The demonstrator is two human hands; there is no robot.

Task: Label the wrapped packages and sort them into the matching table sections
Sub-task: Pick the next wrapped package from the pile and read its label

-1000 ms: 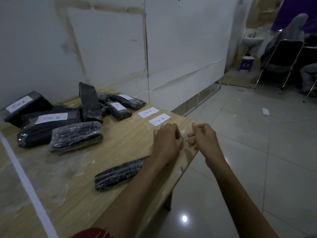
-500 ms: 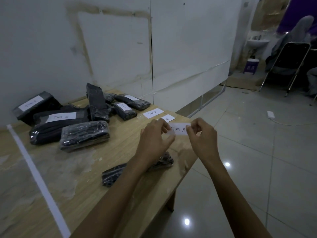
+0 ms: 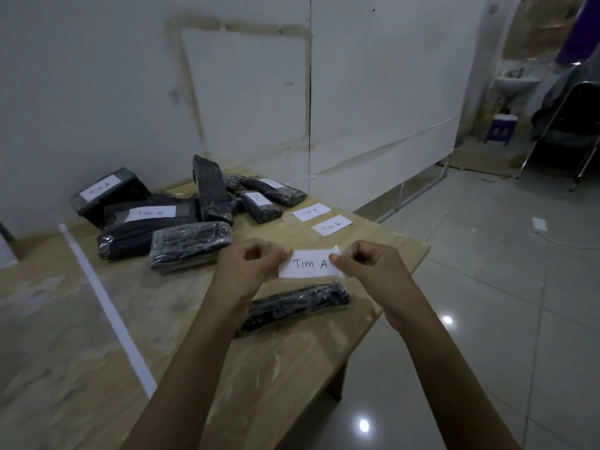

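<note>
White paper label (image 3: 308,264) reading "Tim A" held just beyond the black wrapped package (image 3: 298,303), long axes near parallel.
Left hand (image 3: 250,271) pinches the label's left end, right hand (image 3: 370,271) its right end; both grips narrow on the slip. Package lies flat on the table (image 3: 292,368), running left-right, toward the person from the grips; left forearm crosses its left end. Likely a short drop to stick.

The left forearm (image 3: 207,352) hid the near end of the wrapped package (image 3: 302,300), the left hand (image 3: 250,271) and right hand (image 3: 373,274) covered both ends of the label (image 3: 310,264), a far tag (image 3: 256,198) at eleven o'clock was too blurred to read, and the chair (image 3: 581,105) at two o'clock was cut off.
</note>
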